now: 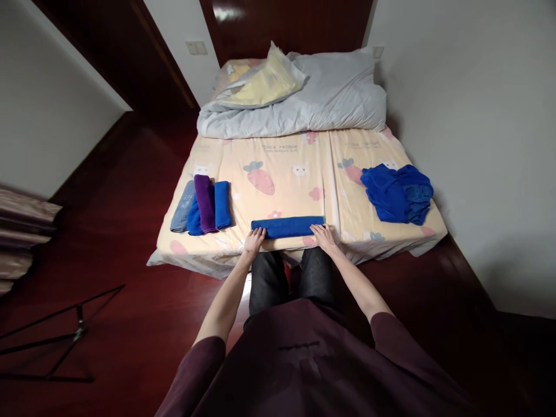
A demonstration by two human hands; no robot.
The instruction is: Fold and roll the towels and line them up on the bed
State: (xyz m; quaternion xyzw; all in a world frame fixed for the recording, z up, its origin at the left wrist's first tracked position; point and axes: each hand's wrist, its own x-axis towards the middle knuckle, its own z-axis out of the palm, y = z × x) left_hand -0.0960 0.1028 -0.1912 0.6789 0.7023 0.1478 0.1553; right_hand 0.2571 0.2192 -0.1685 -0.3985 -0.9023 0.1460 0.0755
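A blue towel, folded into a long narrow strip, lies across the near edge of the bed. My left hand is at its left end and my right hand at its right end, each with the fingers closed on the cloth. To the left on the bed lie several rolled or folded towels: a grey one, a purple one and blue ones. A crumpled heap of blue cloth rests on the right side of the bed.
The bed has a yellow patterned sheet. At its far end are a bunched grey quilt and a pale yellow pillow or cloth. A black metal stand is on the floor at left, below a striped curtain.
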